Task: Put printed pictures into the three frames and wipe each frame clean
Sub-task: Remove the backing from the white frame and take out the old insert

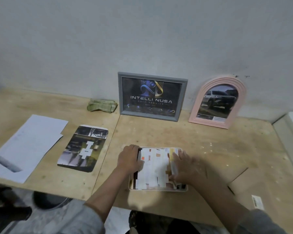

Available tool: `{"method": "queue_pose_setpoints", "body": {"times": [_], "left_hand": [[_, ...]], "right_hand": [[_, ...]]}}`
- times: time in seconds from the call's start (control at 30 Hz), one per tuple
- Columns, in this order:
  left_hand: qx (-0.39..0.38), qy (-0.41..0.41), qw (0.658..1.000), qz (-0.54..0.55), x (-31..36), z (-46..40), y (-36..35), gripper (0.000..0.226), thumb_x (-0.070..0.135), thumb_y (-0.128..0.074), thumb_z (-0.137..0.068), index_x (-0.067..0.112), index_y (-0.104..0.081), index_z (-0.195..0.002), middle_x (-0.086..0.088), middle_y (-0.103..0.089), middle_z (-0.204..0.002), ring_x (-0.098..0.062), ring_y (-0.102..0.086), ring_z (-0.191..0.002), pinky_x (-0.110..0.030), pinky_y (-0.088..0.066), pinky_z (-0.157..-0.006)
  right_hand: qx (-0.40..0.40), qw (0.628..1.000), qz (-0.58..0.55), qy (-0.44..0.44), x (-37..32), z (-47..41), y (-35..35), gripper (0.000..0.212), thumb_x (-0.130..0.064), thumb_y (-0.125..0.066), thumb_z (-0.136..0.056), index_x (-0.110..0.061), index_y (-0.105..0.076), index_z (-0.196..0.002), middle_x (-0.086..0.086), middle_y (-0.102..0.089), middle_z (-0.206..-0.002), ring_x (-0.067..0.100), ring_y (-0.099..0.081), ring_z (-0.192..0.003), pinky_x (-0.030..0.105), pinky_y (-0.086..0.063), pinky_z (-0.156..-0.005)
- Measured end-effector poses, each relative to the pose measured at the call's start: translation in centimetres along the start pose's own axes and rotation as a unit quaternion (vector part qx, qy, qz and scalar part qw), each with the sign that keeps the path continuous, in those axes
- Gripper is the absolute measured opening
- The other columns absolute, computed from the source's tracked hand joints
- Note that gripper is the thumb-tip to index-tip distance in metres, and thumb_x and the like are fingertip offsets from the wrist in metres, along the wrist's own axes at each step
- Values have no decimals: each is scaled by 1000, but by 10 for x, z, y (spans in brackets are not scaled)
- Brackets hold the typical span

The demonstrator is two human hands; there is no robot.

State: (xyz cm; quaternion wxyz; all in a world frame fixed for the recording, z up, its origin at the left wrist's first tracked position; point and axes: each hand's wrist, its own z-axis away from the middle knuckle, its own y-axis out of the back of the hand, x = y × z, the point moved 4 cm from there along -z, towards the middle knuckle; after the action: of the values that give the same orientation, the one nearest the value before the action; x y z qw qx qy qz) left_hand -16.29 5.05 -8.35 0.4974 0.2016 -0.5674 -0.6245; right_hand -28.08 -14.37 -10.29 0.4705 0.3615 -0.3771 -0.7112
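**Ann:** Plywood worktop (201, 146) against a pale wall, and two frames stand finished at the back: the grey frame (152, 96) and, right of it, the pink arched frame (218, 103), each with a print behind the glass.

**Ben:** So the third one's in play?

**Ann:** Yes, the white frame (157, 190) lies flat near the front edge, a picture laid in it. The left hand (129, 159) presses down on its left side, fingers fairly flat. The right hand (187, 168) sits on the right side, fingers bent at a strip along the edge; it's blurred, so I cannot tell whether they pinch it or just push.

**Ben:** What's left, then?

**Ann:** By my reckoning, seating this picture, closing up, then a wipe. The folded green cloth (102, 105) lies untouched just left of the grey frame.

**Ben:** And off to the side?

**Ann:** A spare print (84, 148) and white sheets (26, 146), well left.
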Motion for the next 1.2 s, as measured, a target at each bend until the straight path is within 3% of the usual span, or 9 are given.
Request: {"method": "queue_pose_setpoints", "body": {"times": [0.1, 0.23, 0.4, 0.6, 0.77, 1.2], "left_hand": [[-35, -14, 997, -65, 0, -13, 5, 55, 43, -62, -83, 16, -48, -128, -3, -45, -128, -23, -42, -121, -35, -47, -90], [-28, 13, 998, -62, -1, -16, 6, 51, 37, -66, -82, 9, -50, -121, -6, -43, -122, -24, -46, -113, -33, -48, -82], [-49, 49, 993, -97, 1, -17, 7, 61, 46, -64, -83, 8, -44, -126, -8, -38, -125, -24, -41, -117, -31, -48, -82], [-62, 76, 991, -95, 6, -22, 11, 60, 44, -67, -81, 10, -45, -126, -8, -39, -125, -25, -42, -118, -32, -47, -84], [-53, 88, 990, -95, 4, -22, 7, 53, 41, -63, -83, 9, -47, -122, -7, -43, -121, -23, -46, -113, -31, -43, -75], [-11, 128, 988, -90, 9, -16, -1, 47, 42, -60, -88, 11, -51, -121, -6, -47, -122, -22, -49, -113, -31, -45, -78]], "right_hand": [[-24, 999, -2, -20, 0, -3, -1, 105, -57, -61, -77, -17, 4, -150, 8, 11, -157, 28, 11, -144, 55, -5, -115], [-21, 999, -9, -25, 2, -1, -6, 113, -60, -64, -73, -18, 8, -149, 6, 15, -157, 26, 9, -145, 55, -4, -114], [-28, 997, -55, -37, 7, 1, -10, 119, -58, -67, -74, -17, 17, -148, 1, 21, -156, 22, 16, -144, 56, 1, -112], [-24, 997, -70, -36, 12, 6, -10, 119, -56, -67, -73, -20, 18, -148, -1, 21, -156, 22, 15, -144, 56, 0, -112], [-22, 998, -55, -37, 13, 7, -9, 117, -59, -66, -73, -22, 15, -148, 0, 20, -156, 23, 13, -144, 56, 1, -112], [-8, 998, -58, -33, 15, 7, -14, 113, -57, -66, -73, -23, 11, -149, -1, 18, -157, 24, 14, -144, 55, 3, -112]]}}
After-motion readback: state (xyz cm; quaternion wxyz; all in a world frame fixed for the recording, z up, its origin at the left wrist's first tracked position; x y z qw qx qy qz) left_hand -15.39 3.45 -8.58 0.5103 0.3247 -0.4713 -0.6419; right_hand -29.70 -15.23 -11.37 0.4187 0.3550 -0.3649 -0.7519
